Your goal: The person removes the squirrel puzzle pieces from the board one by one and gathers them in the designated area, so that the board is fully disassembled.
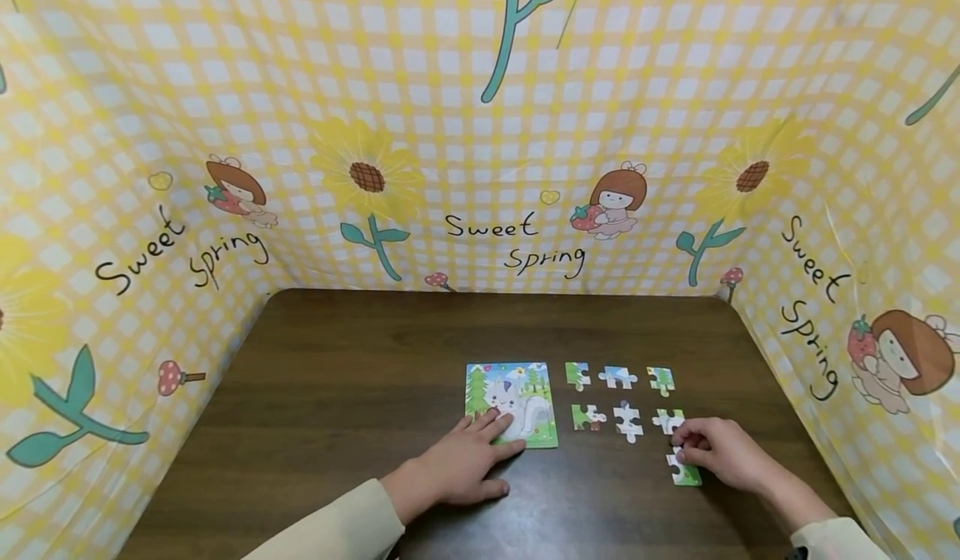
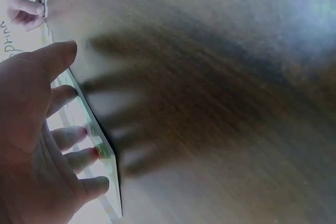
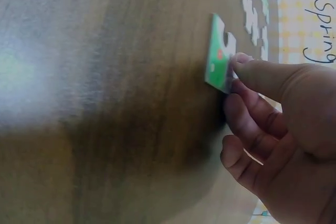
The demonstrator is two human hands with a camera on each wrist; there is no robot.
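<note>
A square picture board [image 1: 536, 393] with a pale squirrel among green trees lies on the table. My left hand [image 1: 461, 460] rests over its lower left part with fingers spread; in the left wrist view the fingertips [image 2: 94, 187] reach along the board's edge. To the right, my right hand [image 1: 720, 452] pinches a jigsaw piece [image 1: 684, 470] between thumb and fingers. The right wrist view shows this piece [image 3: 216, 64] as green with a red dot, its straight edges outward and tilted. Just above it lies a white and green jigsaw piece [image 1: 667, 420], close to my right fingertips.
Several other jigsaw pieces lie apart in two rows beside the board, among them a blue and white one [image 1: 618, 377] and a white one [image 1: 628, 421]. The dark wooden table [image 1: 337, 377] is bordered by a yellow checked cloth [image 1: 450, 152] at the back and both sides.
</note>
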